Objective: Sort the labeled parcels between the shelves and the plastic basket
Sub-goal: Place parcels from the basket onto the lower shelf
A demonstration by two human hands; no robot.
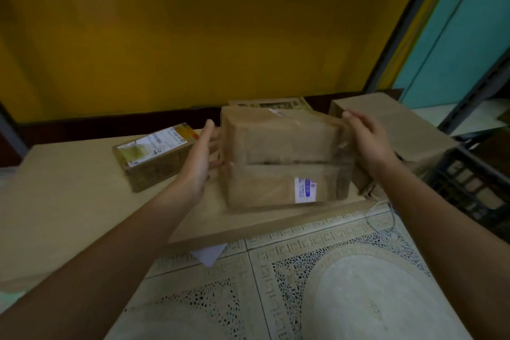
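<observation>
The brown parcel [284,146] sits on the wooden surface [69,188], near its front edge. A small blue and white label [305,190] is on the side facing the person. The left hand [200,157] is flat against the parcel's left side. The right hand [368,141] is flat against its top right corner. The grip is just two open palms pressing from both sides, and no fingers curl round anything. A line runs across the middle of the parcel, and I cannot tell if it is one box or two stacked.

The parcel is wrapped in shiny tape, so it looks slippery. If the palms do not squeeze hard enough, it could slide down and fall on the tiled floor [276,270]. If it is really two boxes, the bottom one could drop, because the right hand sits high up.

A flat parcel [154,157] with a white and yellow label lies just beside the left hand, so that hand could bump it. A big box [392,124] stands close behind the right hand. The dark plastic basket [469,188] is on the right, past the big box and below a metal shelf [474,119]. A thin wire [392,215] hangs by the surface's corner on that side and could catch.
</observation>
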